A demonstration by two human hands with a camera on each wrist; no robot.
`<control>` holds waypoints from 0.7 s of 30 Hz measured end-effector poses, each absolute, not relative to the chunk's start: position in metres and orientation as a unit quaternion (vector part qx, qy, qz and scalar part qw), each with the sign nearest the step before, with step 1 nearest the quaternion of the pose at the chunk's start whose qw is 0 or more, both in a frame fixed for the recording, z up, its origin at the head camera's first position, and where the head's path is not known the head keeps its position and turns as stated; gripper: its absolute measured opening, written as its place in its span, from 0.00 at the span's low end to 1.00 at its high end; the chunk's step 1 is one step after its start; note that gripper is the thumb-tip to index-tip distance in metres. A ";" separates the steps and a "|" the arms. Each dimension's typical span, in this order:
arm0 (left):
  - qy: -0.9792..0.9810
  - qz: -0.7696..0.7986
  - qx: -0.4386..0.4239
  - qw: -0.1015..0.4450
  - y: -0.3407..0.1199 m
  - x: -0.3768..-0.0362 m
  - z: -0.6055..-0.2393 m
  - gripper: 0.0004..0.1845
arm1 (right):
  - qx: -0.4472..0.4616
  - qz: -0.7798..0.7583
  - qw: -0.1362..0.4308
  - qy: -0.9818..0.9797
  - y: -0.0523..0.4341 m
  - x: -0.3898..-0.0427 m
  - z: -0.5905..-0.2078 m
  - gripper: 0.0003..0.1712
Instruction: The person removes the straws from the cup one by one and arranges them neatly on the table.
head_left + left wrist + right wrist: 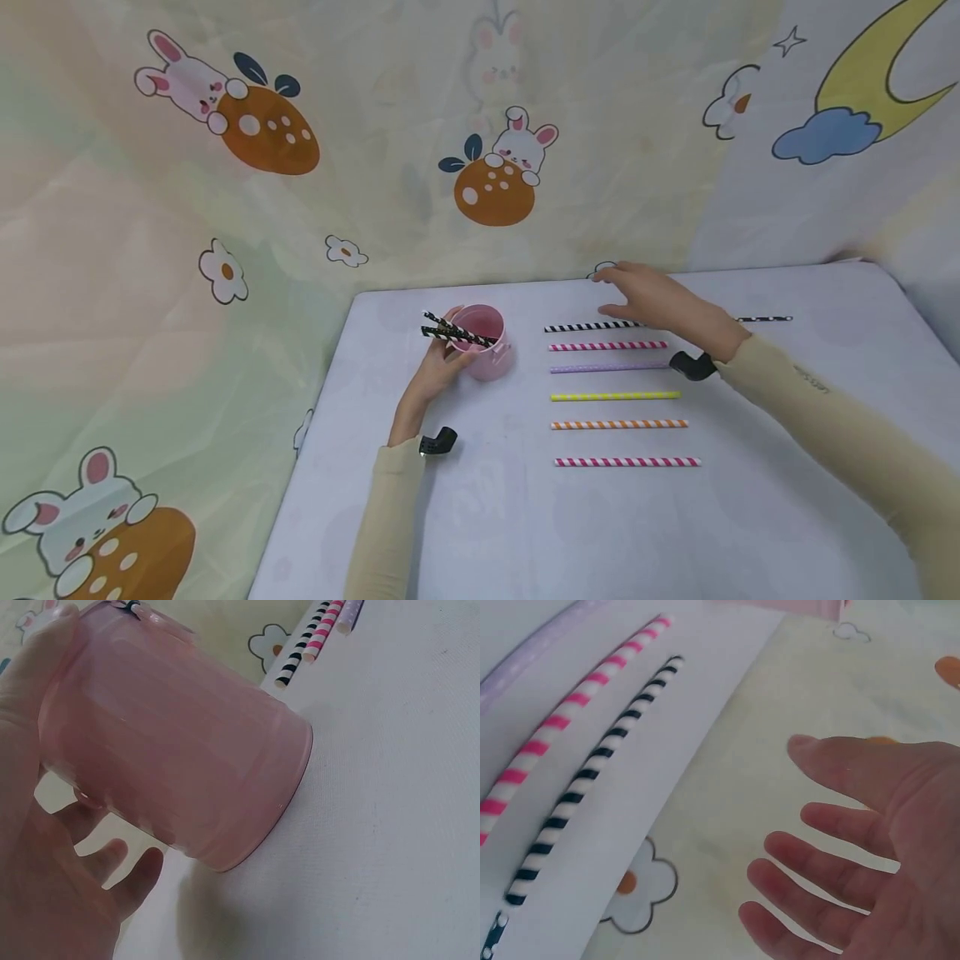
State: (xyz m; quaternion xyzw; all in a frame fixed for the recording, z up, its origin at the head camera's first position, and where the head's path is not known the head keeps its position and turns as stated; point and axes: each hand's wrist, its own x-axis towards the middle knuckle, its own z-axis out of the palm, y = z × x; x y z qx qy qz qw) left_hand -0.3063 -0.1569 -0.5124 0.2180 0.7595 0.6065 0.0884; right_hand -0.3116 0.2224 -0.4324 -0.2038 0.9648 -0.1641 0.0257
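A pink cup (489,367) stands at the left of the table, held by my left hand (432,372), thumb on one side and fingers round the other. Several dark patterned straws (456,333) lean out over its rim toward the left. In the left wrist view the cup wall (172,742) fills the space beside the thumb. My right hand (652,298) hovers over the back of the table, fingers spread, holding nothing. It partly covers a black-and-white striped straw (588,327); that straw (592,769) lies beside the hand in the right wrist view.
Below the black-and-white straw lie a pink striped straw (607,346), a lilac one (607,367), a yellow one (615,397), an orange striped one (619,425) and a red-pink striped one (627,462). A dark dotted straw (765,318) lies right. A printed cloth (390,167) hangs behind.
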 end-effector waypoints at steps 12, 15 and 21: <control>0.765 0.599 0.220 0.087 -0.157 -0.307 -0.512 0.44 | -0.241 -0.198 0.002 0.950 0.163 -0.311 -0.415 0.23; 0.766 0.600 0.213 0.089 -0.156 -0.306 -0.512 0.43 | -0.258 -0.205 -0.007 0.944 0.147 -0.310 -0.413 0.21; 0.766 0.601 0.206 0.092 -0.156 -0.307 -0.511 0.43 | -0.289 -0.205 -0.015 0.935 0.113 -0.308 -0.412 0.20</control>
